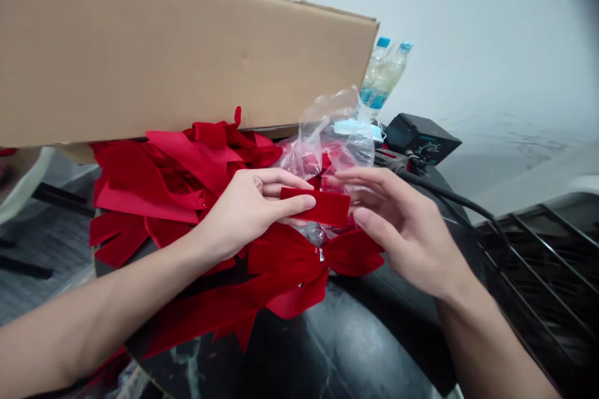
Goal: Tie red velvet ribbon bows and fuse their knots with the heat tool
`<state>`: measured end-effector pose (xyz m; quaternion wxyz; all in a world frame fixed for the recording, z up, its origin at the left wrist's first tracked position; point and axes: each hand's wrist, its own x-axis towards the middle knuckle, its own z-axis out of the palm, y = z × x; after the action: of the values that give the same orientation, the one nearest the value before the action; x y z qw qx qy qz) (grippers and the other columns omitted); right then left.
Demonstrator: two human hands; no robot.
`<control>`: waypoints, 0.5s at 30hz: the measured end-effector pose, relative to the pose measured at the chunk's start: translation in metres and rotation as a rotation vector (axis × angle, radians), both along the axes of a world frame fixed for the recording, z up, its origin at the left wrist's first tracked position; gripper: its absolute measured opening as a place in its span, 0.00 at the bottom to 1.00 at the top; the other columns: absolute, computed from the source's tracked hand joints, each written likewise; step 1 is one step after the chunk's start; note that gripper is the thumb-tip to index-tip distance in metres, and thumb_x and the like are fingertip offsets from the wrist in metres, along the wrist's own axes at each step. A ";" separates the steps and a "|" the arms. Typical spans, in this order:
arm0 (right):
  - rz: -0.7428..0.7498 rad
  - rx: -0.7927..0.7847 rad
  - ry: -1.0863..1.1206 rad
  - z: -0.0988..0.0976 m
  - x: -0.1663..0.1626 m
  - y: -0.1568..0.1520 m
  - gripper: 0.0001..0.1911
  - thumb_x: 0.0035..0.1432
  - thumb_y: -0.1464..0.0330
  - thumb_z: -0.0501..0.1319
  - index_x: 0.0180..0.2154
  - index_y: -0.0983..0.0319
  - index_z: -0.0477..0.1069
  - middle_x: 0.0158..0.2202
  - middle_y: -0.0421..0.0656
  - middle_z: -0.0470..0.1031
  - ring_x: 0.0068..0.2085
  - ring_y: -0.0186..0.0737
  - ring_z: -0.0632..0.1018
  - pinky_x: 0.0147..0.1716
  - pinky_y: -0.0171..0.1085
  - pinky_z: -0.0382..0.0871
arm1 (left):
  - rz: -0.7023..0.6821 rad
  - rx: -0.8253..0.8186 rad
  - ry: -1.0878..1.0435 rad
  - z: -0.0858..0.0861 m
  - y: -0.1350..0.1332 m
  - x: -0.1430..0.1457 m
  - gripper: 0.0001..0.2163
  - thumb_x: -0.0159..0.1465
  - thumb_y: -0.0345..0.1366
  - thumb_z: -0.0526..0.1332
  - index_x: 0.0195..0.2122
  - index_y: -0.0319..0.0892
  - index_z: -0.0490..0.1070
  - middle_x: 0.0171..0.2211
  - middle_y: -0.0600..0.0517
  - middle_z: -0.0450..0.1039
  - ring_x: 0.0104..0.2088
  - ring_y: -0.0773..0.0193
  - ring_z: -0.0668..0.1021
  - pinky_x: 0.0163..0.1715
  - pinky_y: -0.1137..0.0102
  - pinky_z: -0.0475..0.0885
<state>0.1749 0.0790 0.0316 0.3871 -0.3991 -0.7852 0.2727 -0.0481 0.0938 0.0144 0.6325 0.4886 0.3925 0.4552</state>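
My left hand (253,212) pinches a short strip of red velvet (318,207) between thumb and fingers. My right hand (402,224) is curled with its fingers apart, its thumb just off the strip's right end. Below the strip lies a finished-looking red velvet bow (290,259) with a small silver tie at its centre (321,255). Behind my left hand is a heap of red velvet bows and ribbon (150,184). A clear plastic bag (327,143) with red pieces inside sits behind the hands.
A large cardboard box (178,43) lies tilted over the heap at the top left. Behind it stand two plastic bottles (386,72) and a black control unit with a dial (421,140). A black cable (449,190) runs right, beside a dark wire rack (538,262), above a black marble-patterned surface (299,349).
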 end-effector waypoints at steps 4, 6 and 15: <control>-0.012 -0.325 0.169 -0.007 -0.010 -0.003 0.11 0.62 0.64 0.70 0.46 0.58 0.77 0.24 0.37 0.81 0.19 0.36 0.79 0.18 0.32 0.75 | 0.010 0.093 0.106 0.003 -0.005 -0.001 0.09 0.58 0.36 0.76 0.38 0.40 0.84 0.26 0.53 0.84 0.22 0.64 0.84 0.19 0.79 0.79; -0.071 -0.337 0.210 -0.007 -0.014 -0.007 0.08 0.62 0.64 0.70 0.42 0.59 0.79 0.18 0.34 0.76 0.12 0.33 0.72 0.09 0.29 0.65 | -0.027 0.079 0.166 0.006 -0.008 -0.003 0.11 0.62 0.40 0.73 0.43 0.41 0.84 0.19 0.55 0.79 0.12 0.68 0.76 0.07 0.81 0.67; -0.161 0.049 0.236 -0.011 -0.012 -0.003 0.05 0.58 0.71 0.73 0.36 0.54 0.82 0.40 0.40 0.86 0.41 0.44 0.86 0.45 0.43 0.84 | 0.162 0.383 0.185 0.003 -0.008 -0.005 0.05 0.60 0.36 0.74 0.37 0.46 0.87 0.37 0.53 0.87 0.37 0.60 0.88 0.42 0.71 0.85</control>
<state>0.1629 0.0757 0.0201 0.5069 -0.4162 -0.7062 0.2666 -0.0528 0.0861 0.0175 0.4509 0.6061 0.3934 0.5240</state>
